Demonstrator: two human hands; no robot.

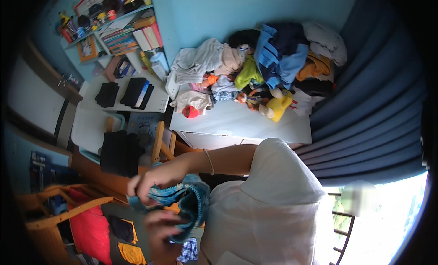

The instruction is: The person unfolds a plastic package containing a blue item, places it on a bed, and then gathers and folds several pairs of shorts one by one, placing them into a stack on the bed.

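A blue patterned garment point(196, 196) with a gathered, stitched elastic edge hangs bunched in front of the white shirt I wear. My right hand point(154, 184), the upper one in the picture, has its fingers closed on one end of it; a thin band circles that wrist. Below, my left hand point(164, 230) is blurred, its fingers pinching the lower part of the elastic edge. The garment forms an open loop between the hands. Its far side and my left forearm are mostly hidden.
A heap of clothes point(195, 59) and a yellow plush toy point(279, 106) lie on a white cabinet point(239, 123). Folded black garments sit on a white desk point(159, 102); more dark cloth point(119, 152) lies below. A wooden chair point(51, 220) with a red cushion point(90, 227) stands lower left.
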